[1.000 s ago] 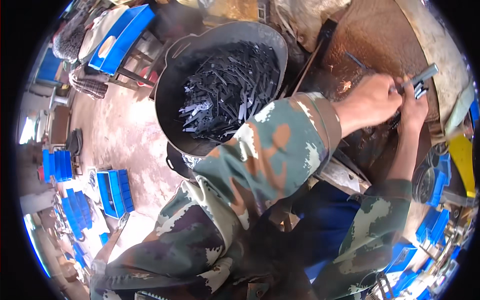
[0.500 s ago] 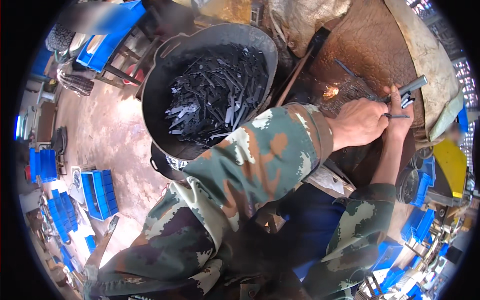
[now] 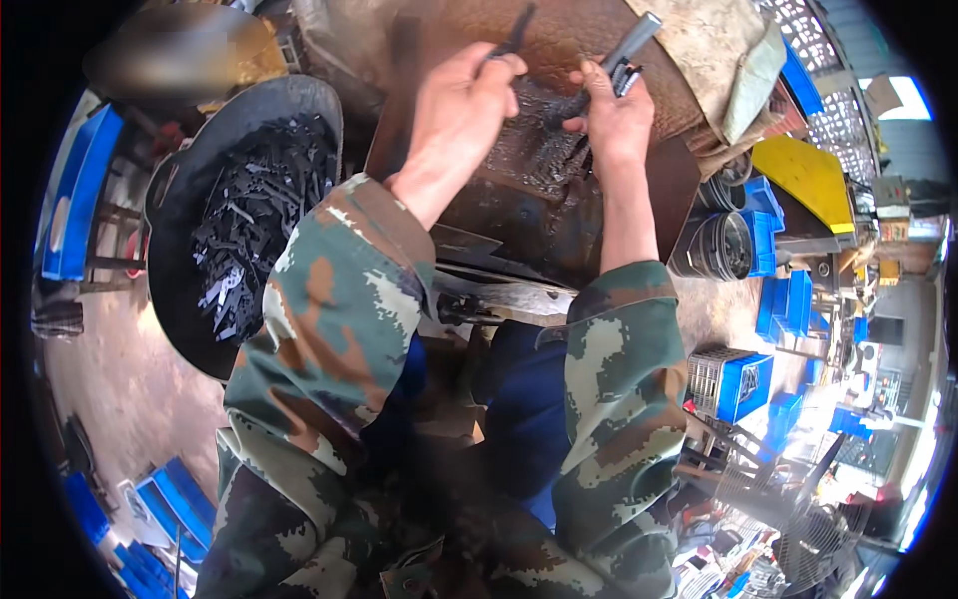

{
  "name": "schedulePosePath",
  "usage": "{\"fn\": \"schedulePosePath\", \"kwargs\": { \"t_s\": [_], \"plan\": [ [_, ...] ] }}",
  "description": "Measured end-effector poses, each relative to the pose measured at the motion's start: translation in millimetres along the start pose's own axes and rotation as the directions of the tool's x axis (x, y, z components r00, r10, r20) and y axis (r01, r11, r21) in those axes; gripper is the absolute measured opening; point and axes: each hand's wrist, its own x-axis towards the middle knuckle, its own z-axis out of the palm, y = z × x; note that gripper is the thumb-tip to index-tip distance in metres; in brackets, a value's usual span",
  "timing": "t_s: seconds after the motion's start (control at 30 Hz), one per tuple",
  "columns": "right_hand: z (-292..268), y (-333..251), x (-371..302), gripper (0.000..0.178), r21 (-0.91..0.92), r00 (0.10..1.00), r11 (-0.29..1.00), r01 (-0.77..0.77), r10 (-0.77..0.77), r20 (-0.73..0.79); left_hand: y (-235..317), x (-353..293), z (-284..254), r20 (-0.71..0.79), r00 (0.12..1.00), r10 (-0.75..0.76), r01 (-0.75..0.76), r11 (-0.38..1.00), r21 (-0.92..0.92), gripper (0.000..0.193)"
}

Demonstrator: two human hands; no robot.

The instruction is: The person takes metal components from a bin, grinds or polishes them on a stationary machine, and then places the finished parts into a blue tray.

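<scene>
Bare hands hold metal over a stained brown surface [image 3: 569, 45].
The surface fills the top centre of the frame; from here I see a black basin [image 3: 178, 299] at upper left, holding a dark heap of strips [image 3: 254, 205]. Near top centre, the right hand [image 3: 621, 115] has its grip clamped on a grey rod [image 3: 635, 38] and small dark pieces [image 3: 627, 80]; the left hand [image 3: 471, 95], just left of it, pinches one dark strip [image 3: 520, 30].

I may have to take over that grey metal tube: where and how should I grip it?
The grey metal tube is probably best gripped by its free far end, from the far side: straight and slender, it juts past the right hand there, while dark pieces crowd its lower right.
</scene>
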Motion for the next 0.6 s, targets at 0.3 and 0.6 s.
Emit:
{"fn": "schedulePosePath", "kwargs": {
  "t_s": [0.3, 0.6],
  "plan": [
    [9, -4, -3, 0.025, 0.005, 0.996, 0.997, -0.072, 0.072, 0.045, 4, -2, -11, -0.055, 0.992, -0.111, 0.108, 0.992, -0.063, 0.023],
    [5, 3, 1, 0.023, -0.011, 0.999, 0.999, -0.039, 0.039, -0.004, 1, 1, -9, -0.046, 0.996, -0.072, 0.068, 0.995, -0.073, 0.023]
  ]
}}
